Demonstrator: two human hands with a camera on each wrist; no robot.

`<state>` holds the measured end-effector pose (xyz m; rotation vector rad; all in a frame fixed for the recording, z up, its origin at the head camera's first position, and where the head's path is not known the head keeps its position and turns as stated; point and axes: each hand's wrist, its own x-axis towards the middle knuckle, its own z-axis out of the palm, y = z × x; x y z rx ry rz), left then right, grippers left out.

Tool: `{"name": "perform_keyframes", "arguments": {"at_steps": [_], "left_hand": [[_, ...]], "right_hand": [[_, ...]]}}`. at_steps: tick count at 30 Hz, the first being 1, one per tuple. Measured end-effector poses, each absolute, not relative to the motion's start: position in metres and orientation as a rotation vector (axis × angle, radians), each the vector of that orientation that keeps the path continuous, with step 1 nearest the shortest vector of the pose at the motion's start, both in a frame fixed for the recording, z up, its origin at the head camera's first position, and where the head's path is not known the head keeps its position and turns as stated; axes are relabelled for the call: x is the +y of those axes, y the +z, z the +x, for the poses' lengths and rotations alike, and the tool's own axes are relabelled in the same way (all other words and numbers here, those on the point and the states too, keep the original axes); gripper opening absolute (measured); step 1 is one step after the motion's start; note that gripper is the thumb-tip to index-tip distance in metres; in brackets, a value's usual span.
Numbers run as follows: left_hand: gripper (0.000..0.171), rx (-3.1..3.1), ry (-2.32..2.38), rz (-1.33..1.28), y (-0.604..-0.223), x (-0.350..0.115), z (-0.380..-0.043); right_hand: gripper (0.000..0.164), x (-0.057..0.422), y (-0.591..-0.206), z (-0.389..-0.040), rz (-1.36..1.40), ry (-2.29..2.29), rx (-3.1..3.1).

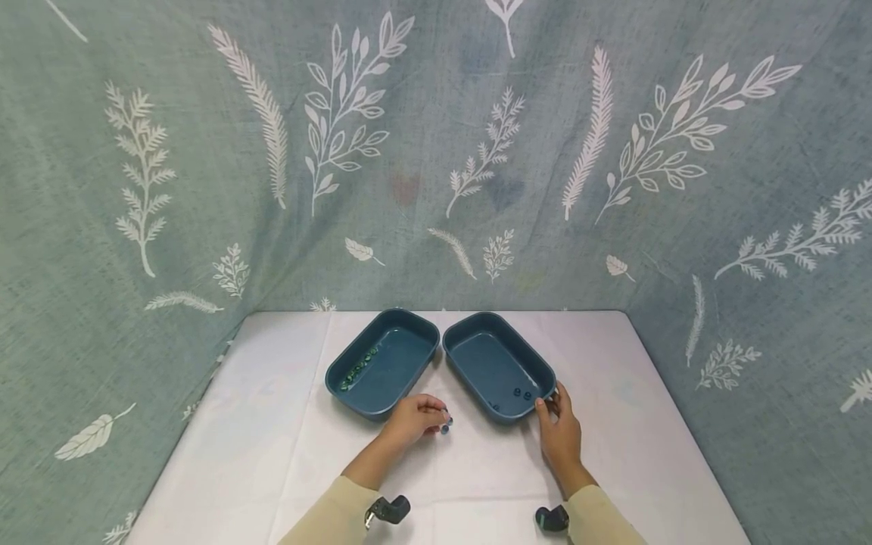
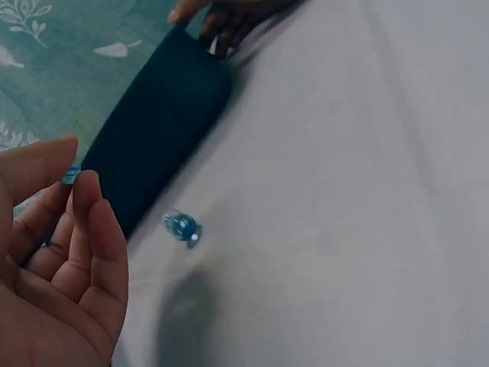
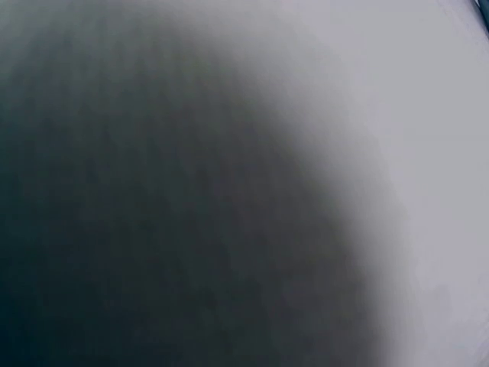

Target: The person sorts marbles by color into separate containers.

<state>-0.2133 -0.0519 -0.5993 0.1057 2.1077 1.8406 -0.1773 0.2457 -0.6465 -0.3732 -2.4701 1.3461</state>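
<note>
My left hand point(image 1: 412, 420) is over the table just in front of the left tray, pinching a small blue glass marble point(image 2: 71, 175) between thumb and fingertips. Below those fingers, more blue marbles point(image 1: 445, 429) lie on the white cloth; one marble point(image 2: 180, 225) shows plainly in the left wrist view. My right hand point(image 1: 562, 435) grips the near right corner of the right blue tray point(image 1: 477, 378), thumb at the rim and fingers outside. A few dark blue marbles point(image 1: 522, 393) sit in that tray's near end. The right wrist view is mostly a dark blur.
The left blue tray point(image 1: 402, 363) holds a row of green pieces point(image 1: 358, 369) along its left side. Both trays stand angled, their far corners close together. A white cloth point(image 1: 272, 393) covers the table, with leaf-patterned fabric point(image 1: 422, 151) hanging behind and at both sides.
</note>
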Motion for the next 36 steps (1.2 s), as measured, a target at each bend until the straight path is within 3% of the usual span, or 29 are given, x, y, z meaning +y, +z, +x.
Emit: {"name": "perform_keyframes", "arguments": {"at_steps": [14,20,29,36], "left_hand": [[0.021,1.949,1.939,0.048,-0.571,-0.039,-0.238],[0.034,1.737,2.044,-0.029,-0.561,-0.03,-0.246],[0.018,1.518,2.146,-0.093,-0.552,-0.023,-0.251],[0.032,1.668,2.06,-0.053,-0.551,-0.019,-0.258]], "right_hand": [[0.067,0.246,-0.644,-0.178,-0.372,1.368,-2.462],[0.067,0.247,-0.642,-0.176,-0.374,1.377,-2.461],[0.067,0.245,-0.642,-0.175,-0.367,1.379,-2.465],[0.066,0.246,-0.643,-0.176,-0.357,1.373,-2.442]]}}
